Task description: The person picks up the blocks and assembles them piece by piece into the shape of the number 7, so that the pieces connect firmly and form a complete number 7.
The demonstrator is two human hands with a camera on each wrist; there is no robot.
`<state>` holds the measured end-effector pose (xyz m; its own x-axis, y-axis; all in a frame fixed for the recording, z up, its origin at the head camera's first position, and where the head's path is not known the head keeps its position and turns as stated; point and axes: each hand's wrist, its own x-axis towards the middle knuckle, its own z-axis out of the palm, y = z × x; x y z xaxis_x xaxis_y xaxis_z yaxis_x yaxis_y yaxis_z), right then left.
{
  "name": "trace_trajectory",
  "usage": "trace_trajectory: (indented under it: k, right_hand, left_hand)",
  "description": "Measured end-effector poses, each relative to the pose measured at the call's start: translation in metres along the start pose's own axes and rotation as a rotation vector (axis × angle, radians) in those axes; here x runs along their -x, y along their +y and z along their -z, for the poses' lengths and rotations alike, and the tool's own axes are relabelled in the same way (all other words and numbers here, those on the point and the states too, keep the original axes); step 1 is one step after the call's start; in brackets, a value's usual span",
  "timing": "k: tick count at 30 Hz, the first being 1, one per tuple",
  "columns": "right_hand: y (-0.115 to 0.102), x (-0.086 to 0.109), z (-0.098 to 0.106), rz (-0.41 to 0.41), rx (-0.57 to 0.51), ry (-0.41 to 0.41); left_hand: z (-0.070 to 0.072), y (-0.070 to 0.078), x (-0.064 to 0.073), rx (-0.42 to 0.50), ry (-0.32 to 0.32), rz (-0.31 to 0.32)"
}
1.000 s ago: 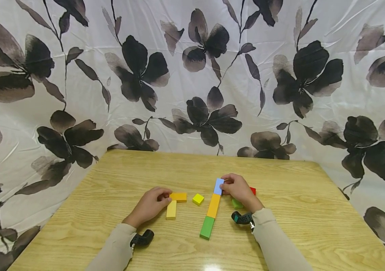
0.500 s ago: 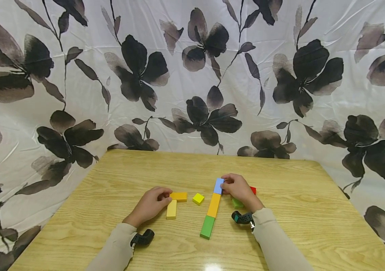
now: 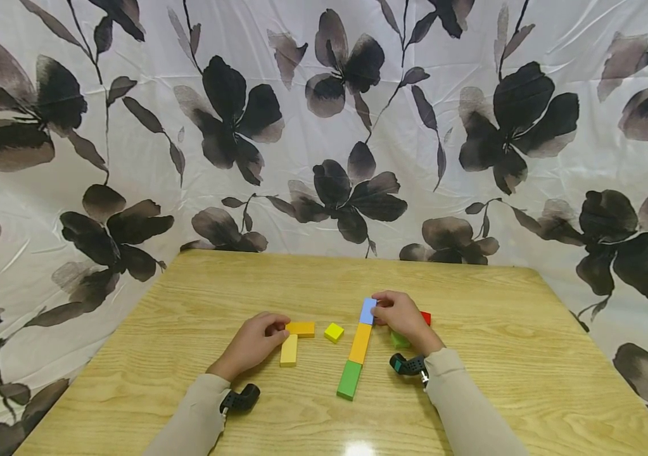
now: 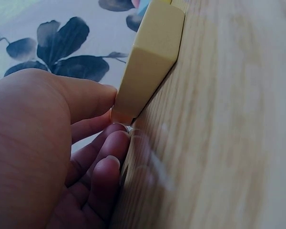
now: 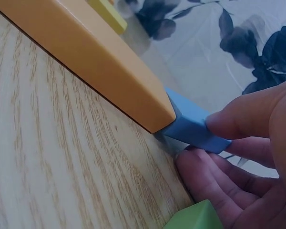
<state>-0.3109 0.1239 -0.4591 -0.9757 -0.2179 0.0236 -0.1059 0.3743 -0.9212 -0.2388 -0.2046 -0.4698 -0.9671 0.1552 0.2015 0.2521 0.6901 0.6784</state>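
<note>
In the head view, my left hand point(image 3: 256, 344) pinches the left end of an orange block point(image 3: 302, 329) with thumb and index finger. A pale yellow block point(image 3: 289, 351) sits just below it, close to the thumb; in the left wrist view this pale block point(image 4: 150, 52) hides most of the orange one. My right hand point(image 3: 402, 318) pinches a blue block point(image 3: 367, 311) by its far right side. That blue block stands end to end with a yellow-orange block point(image 3: 360, 344) and a green block point(image 3: 349, 380), forming a slanted row. The right wrist view shows blue point(image 5: 195, 121) touching orange point(image 5: 100, 62).
Between the hands lies a small bright yellow block point(image 3: 334, 332). A red block point(image 3: 426, 318) and a light green block point(image 3: 400, 341) are partly hidden behind the right hand. The wooden table point(image 3: 472, 405) meets a flowered cloth point(image 3: 324, 139) at its back edge.
Both hands keep their places on the blocks, and no block has visibly shifted on the table. The head view has tilted very slightly.
</note>
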Motion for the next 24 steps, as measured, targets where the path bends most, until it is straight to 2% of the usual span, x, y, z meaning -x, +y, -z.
trace_trajectory:
  k: [24]
  right_hand:
    - [-0.0018, 0.001, 0.0012, -0.021, 0.049, 0.01]
  left_hand:
    - [-0.0001, 0.0006, -0.0002, -0.016, 0.003, -0.006]
